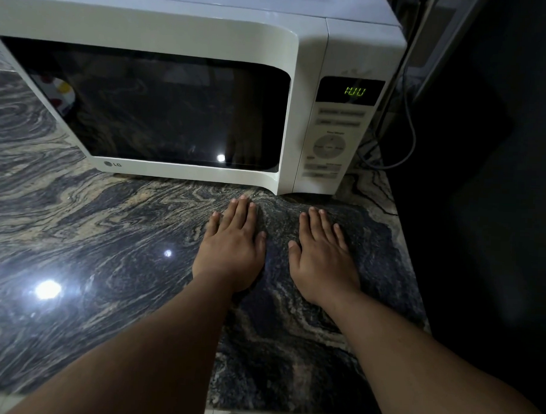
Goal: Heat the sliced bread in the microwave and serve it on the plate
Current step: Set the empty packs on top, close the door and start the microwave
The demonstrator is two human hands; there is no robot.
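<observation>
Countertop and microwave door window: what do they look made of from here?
The countertop looks like polished stone, probably granite or marble: swirling grey, tan and dark veins, with sharp light reflections. The microwave casing looks like glossy off-white plastic or painted metal; I cannot tell which. Its door window looks like dark tinted glass or clear plastic, mirroring the counter pattern and a lamp.

A polished stone worktop, swirled in dark grey and tan, fills the near and left scene and mirrors bright lamp glare, while the right side lies in deep shadow with grey cables hanging far right.
</observation>
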